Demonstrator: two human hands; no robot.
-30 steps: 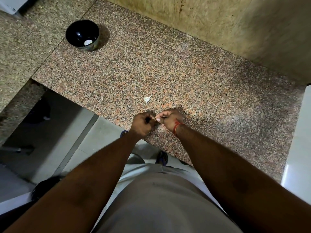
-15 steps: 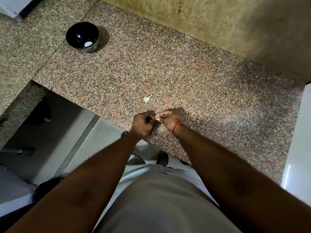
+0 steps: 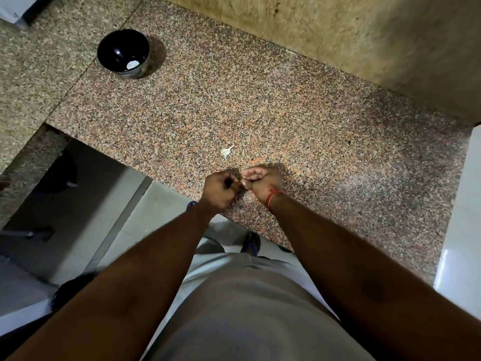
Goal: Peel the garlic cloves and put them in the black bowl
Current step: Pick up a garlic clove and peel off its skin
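Little has changed over the last second: both hands, left hand [image 3: 221, 190] and right hand [image 3: 261, 181], stay low at centre frame, pinching a garlic clove [image 3: 243, 182] between them, peeling unfinished. Black bowl [image 3: 122, 53] waits upper left on the bench [image 3: 325, 142].

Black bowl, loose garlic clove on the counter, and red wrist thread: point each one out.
black bowl [image 3: 114, 49], head view, on its dark inner wall.
loose garlic clove [image 3: 226, 151], head view, on its pale body.
red wrist thread [image 3: 273, 196], head view, on the band across the right wrist.
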